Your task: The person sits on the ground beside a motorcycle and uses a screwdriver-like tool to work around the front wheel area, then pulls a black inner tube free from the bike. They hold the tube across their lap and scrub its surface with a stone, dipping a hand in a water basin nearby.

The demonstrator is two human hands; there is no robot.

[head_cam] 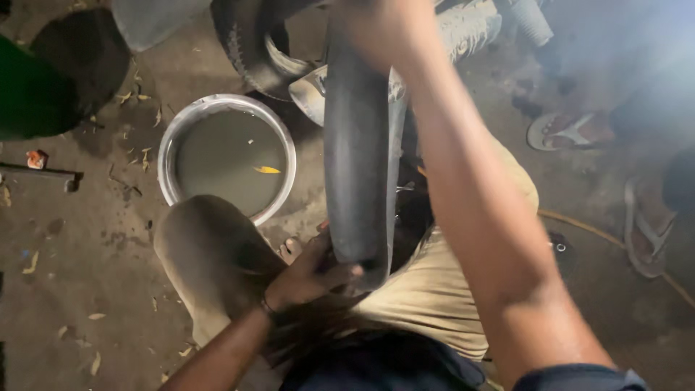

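Right forearm fills the near frame, running up to the right hand (376, 29), closed around the top of a grey inner tube (360, 159). Down low, the left hand (313, 269) clamps the tube's bottom end above the knees. Its long axis runs straight between both grips, near-vertical in view. Just left sits a water basin (168, 156) on the dirty concrete floor (87, 253), a tyre (242, 43) behind.

The right hand (376, 29) is blurred and cut off by the top edge, so its grip on the inner tube (358, 152) cannot be told; the tyre (250, 43) runs out of frame above; the sandals (572, 130) sit in glare.
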